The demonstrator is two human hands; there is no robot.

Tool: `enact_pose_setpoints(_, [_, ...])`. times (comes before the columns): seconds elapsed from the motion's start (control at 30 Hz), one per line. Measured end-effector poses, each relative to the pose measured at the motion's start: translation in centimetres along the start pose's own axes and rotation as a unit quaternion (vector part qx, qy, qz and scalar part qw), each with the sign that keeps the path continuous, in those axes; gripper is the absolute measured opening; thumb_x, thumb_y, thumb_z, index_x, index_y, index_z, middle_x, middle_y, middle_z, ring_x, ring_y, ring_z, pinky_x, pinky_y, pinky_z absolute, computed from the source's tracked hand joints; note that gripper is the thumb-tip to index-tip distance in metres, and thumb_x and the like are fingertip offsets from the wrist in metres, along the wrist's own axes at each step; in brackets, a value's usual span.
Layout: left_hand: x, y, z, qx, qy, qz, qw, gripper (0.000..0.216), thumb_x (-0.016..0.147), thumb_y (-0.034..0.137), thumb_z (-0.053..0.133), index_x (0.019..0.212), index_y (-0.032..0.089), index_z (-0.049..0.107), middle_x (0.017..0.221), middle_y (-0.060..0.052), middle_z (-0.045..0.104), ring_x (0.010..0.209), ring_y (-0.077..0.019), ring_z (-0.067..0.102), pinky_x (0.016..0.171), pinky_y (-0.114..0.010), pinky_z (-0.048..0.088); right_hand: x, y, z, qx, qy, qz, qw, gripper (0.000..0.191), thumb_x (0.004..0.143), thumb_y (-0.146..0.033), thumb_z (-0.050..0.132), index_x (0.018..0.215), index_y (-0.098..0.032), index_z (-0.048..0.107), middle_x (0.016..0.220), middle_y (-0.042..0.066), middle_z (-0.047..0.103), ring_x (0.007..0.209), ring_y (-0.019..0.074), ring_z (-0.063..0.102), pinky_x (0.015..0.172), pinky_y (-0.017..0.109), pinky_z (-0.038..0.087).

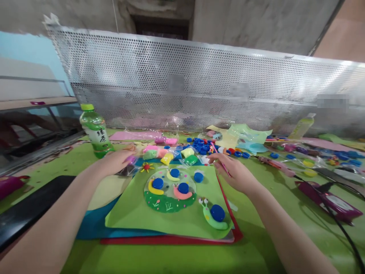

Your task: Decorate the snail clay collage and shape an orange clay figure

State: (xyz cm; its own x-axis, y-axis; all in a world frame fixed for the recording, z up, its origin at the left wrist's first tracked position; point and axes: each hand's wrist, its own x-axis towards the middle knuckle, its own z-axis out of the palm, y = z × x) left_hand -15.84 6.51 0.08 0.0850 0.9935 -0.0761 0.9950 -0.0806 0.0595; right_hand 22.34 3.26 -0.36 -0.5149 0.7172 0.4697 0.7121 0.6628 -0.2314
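A green foam sheet (134,213) lies on blue and red sheets before me. On it rests a clear disc (170,190) with clay snails and green clay grass, and one more green clay snail with a blue cap shell (214,216) sits at its right. My left hand (115,161) is closed on a small clear bag of purple clay (129,164) at the sheet's far left corner. My right hand (234,171) pinches a thin pink stick (221,160) beyond the sheet's right corner. Small bags of coloured clay (168,154) lie just beyond.
A green tea bottle (95,131) stands at the far left. Blue bottle caps (202,145) are piled behind the clay bags. A glue gun (275,164) with cord and a magenta device (332,201) lie to the right. A perforated metal panel (199,83) walls the table's back.
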Motion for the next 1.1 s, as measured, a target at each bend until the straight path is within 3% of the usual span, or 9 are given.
enact_pose_setpoints(0.17, [1.0, -0.4, 0.4, -0.025, 0.001, -0.009, 1.000, 0.043, 0.087, 0.033, 0.050, 0.127, 0.018, 0.042, 0.132, -0.011, 0.045, 0.114, -0.0249, 0.049, 0.094, -0.048, 0.042, 0.0, -0.1, 0.1, -0.011, 0.004, -0.006, 1.000, 0.022, 0.092, -0.024, 0.034, 0.107, -0.020, 0.050, 0.100, 0.008, 0.068, 0.077, 0.0175, 0.067, 0.062, 0.027, 0.050])
enact_pose_setpoints(0.27, [0.9, -1.1, 0.3, -0.023, -0.009, -0.051, 0.998, 0.040, 0.087, 0.036, 0.050, 0.122, 0.017, 0.047, 0.124, -0.010, 0.050, 0.107, -0.0240, 0.053, 0.090, -0.047, 0.045, 0.0, -0.2, 0.2, -0.013, 0.010, -0.012, 1.000, 0.021, 0.092, -0.024, 0.036, 0.106, -0.021, 0.051, 0.099, 0.007, 0.068, 0.076, 0.0172, 0.067, 0.062, 0.027, 0.050])
enact_pose_setpoints(0.53, [0.9, -3.0, 0.6, -0.006, -0.022, -0.076, 0.997, 0.033, 0.086, 0.034, 0.052, 0.114, 0.015, 0.052, 0.114, -0.008, 0.056, 0.098, -0.0210, 0.057, 0.084, -0.042, 0.049, 0.1, -0.2, 0.5, -0.005, -0.014, -0.002, 1.000, 0.023, 0.092, -0.024, 0.035, 0.108, -0.021, 0.051, 0.101, 0.007, 0.067, 0.080, 0.0174, 0.067, 0.066, 0.028, 0.052])
enact_pose_setpoints(0.83, [1.4, -2.7, 0.5, 0.000, 0.046, -0.049, 0.998, 0.034, 0.087, 0.032, 0.051, 0.116, 0.016, 0.050, 0.115, -0.009, 0.055, 0.098, -0.0206, 0.057, 0.083, -0.041, 0.049, 0.1, -0.3, 0.5, -0.015, -0.001, -0.009, 1.000, 0.023, 0.092, -0.023, 0.035, 0.106, -0.021, 0.052, 0.100, 0.008, 0.068, 0.077, 0.0177, 0.067, 0.064, 0.028, 0.052])
enact_pose_setpoints(1.1, [1.5, -3.0, 1.1, -0.004, -0.014, -0.044, 0.999, 0.030, 0.086, 0.033, 0.052, 0.109, 0.014, 0.055, 0.111, -0.007, 0.057, 0.097, -0.0204, 0.057, 0.083, -0.041, 0.049, 0.1, -0.3, 0.4, -0.011, -0.011, -0.004, 1.000, 0.023, 0.093, -0.025, 0.033, 0.107, -0.020, 0.051, 0.102, 0.008, 0.067, 0.081, 0.0193, 0.066, 0.066, 0.030, 0.051])
